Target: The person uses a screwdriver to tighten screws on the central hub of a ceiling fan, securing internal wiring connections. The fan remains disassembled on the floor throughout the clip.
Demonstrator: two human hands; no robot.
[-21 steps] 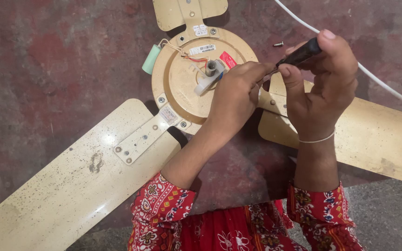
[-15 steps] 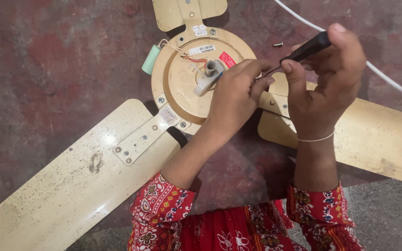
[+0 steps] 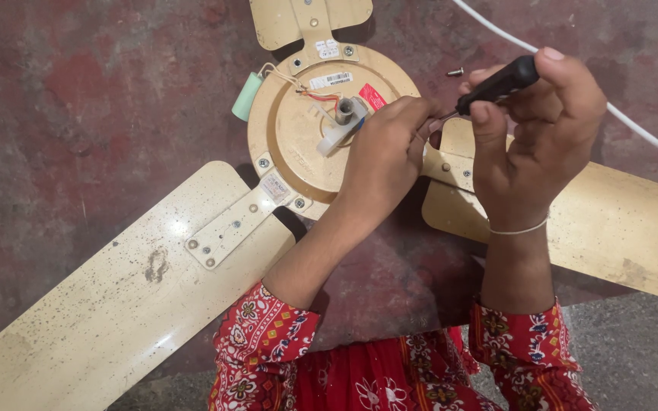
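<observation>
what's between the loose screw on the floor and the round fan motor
In the head view, only bare red floor lies between the loose screw and the fan motor; the screwdriver sits just below that stretch.

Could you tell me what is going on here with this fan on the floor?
A person works on a cream ceiling fan lying on the floor. The right hand holds a black-handled screwdriver, its tip at the motor housing's edge, where the left hand rests. A loose screw lies nearby.
</observation>
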